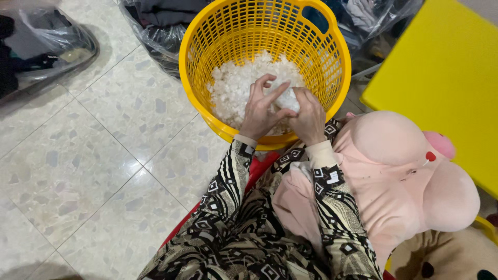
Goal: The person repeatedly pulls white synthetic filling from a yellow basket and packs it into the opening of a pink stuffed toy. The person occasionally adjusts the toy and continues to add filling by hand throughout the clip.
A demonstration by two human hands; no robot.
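A round yellow plastic basket (207, 31) with slotted walls stands on the floor in front of me, holding a heap of white fluffy stuffing (233, 85). Both my hands reach over its near rim. My left hand (259, 109) and my right hand (310, 119) together grip one clump of stuffing (287, 98) just above the heap. A pink plush pig toy (404, 176) lies across my lap under my right forearm, its snout pointing right.
A yellow board or table top (446, 78) fills the upper right. Clear plastic bags of dark clothing (155, 26) lie behind the basket and one more plastic bag (41, 46) at the upper left. Speckled floor tiles (93, 155) spread to the left. A tan plush toy (446, 259) sits at the lower right.
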